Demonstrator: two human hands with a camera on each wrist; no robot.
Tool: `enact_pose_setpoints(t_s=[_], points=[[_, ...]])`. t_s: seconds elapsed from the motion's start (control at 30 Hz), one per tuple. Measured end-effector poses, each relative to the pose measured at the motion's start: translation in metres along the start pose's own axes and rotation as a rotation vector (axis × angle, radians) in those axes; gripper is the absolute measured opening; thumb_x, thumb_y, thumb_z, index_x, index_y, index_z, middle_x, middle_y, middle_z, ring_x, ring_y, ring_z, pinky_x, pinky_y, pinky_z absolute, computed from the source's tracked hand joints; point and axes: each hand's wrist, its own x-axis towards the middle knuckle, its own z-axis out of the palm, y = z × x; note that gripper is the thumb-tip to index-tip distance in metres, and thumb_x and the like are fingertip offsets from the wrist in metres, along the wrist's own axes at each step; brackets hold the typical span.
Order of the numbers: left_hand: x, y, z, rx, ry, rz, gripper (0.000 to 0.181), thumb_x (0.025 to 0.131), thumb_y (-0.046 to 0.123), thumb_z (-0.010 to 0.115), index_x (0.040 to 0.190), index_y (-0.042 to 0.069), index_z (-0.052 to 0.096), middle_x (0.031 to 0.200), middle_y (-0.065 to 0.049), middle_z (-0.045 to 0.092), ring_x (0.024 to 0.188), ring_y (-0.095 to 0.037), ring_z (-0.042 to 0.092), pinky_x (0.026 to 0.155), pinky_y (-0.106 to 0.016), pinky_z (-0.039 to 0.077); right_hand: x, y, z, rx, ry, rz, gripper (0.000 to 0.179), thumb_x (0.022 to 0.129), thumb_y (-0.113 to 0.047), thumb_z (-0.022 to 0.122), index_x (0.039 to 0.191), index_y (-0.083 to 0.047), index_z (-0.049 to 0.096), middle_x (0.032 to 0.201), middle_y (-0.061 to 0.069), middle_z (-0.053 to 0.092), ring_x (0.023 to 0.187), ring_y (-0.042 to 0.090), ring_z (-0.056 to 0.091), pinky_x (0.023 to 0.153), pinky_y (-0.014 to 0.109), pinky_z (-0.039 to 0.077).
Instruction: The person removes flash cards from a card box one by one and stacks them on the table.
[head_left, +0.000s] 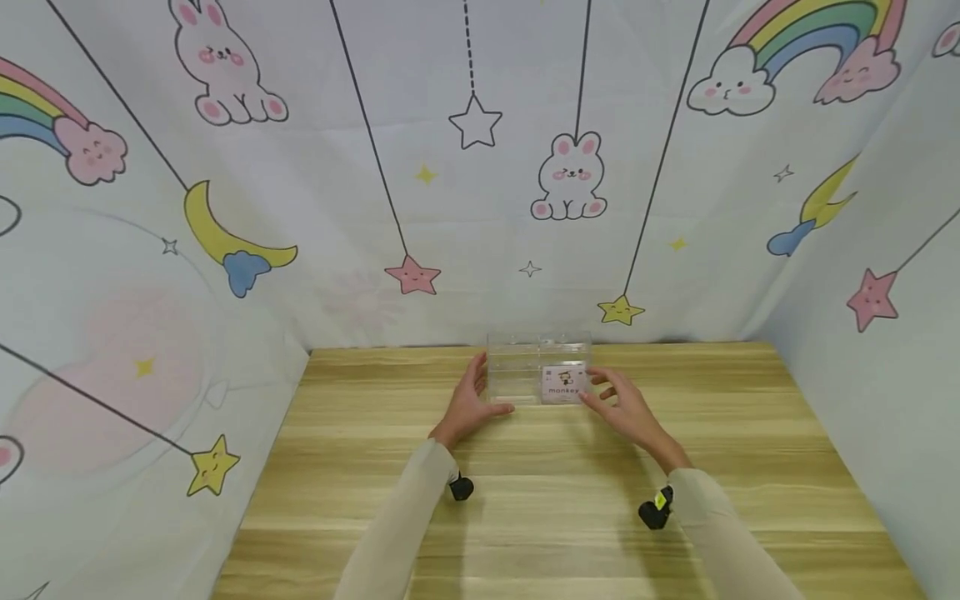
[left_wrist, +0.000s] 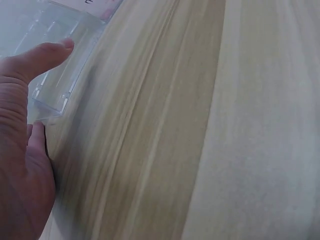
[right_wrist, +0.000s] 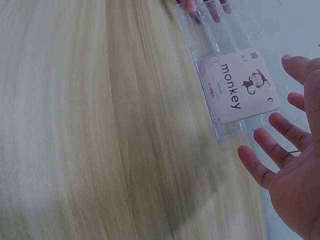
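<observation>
A clear plastic card rack with stepped tiers in two columns stands near the table's back edge. In its front right section leans a pinkish-white picture card printed with a monkey drawing and the word "monkey". My left hand is at the rack's left end, its thumb extended along the front and its other fingers beside the end; whether it touches the plastic I cannot tell. Beside the right end, my right hand has its fingers spread, with a gap between them and the rack in the right wrist view.
The rack is on a wood-grain table. A white cloth printed with rabbits, stars, moons and rainbows hangs behind the table and along both sides. Small black devices are at both wrists.
</observation>
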Motion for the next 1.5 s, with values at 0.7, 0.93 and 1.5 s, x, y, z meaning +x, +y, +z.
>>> enact_pose_setpoints(t_s=[0.7, 0.93, 1.5], points=[[0.029, -0.002, 0.001, 0.069, -0.063, 0.003, 0.130, 0.073, 0.002, 0.094, 0.167, 0.012, 0.006, 0.172, -0.013, 0.014, 0.156, -0.031, 0.023, 0.125, -0.039, 0.027, 0.014, 0.005, 0.005, 0.034, 0.017, 0.029, 0.045, 0.105, -0.023, 0.064, 0.146, -0.007, 0.053, 0.128, 0.020, 0.060, 0.101, 0.032, 0.061, 0.083, 0.041, 0.055], [0.031, -0.003, -0.001, 0.066, -0.063, -0.037, 0.129, 0.073, 0.002, 0.094, 0.167, 0.015, 0.006, 0.172, -0.010, 0.015, 0.156, -0.026, 0.023, 0.125, -0.033, 0.028, 0.017, 0.008, 0.006, 0.040, 0.015, 0.021, 0.046, 0.105, -0.023, 0.065, 0.146, -0.005, 0.053, 0.128, 0.021, 0.060, 0.101, 0.032, 0.062, 0.085, 0.041, 0.055], [0.030, -0.004, -0.002, 0.079, -0.076, -0.041, 0.128, 0.075, 0.003, 0.094, 0.167, 0.015, 0.006, 0.173, -0.010, 0.015, 0.156, -0.026, 0.024, 0.124, -0.033, 0.028, 0.017, 0.008, 0.009, 0.041, 0.026, 0.054, 0.044, 0.105, -0.021, 0.065, 0.145, -0.007, 0.054, 0.127, 0.021, 0.061, 0.101, 0.032, 0.062, 0.084, 0.041, 0.056]])
